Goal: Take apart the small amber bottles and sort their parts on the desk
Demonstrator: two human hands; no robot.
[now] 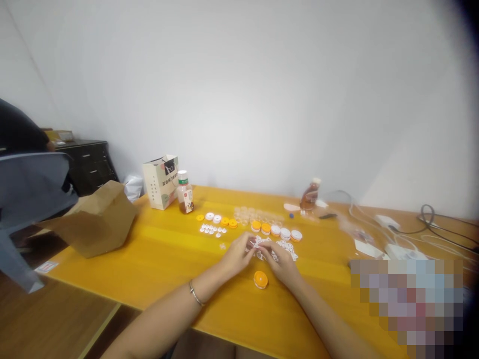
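My left hand (239, 255) is closed in a pinch over the table. Facing it, my right hand (280, 260) is pinched too, and the fingertips of both nearly meet around a small white plastic piece (253, 244), partly hidden by the fingers. Just behind and beneath them lies a loose pile of small white plastic pieces (288, 248). An orange and white round piece (261, 279) sits on the table in front of my hands. Beyond the pile stands a row of orange and white round pieces (276, 231).
Clear rings (258, 215), white knobs (212, 229) and flat discs (217, 219) lie further back. A bottle (184, 192) and paper bag (160, 184) stand left; a brown bottle (310, 195) stands right. Cables (430, 219) cover the right end. Crumpled brown paper (101, 219) overhangs the left edge.
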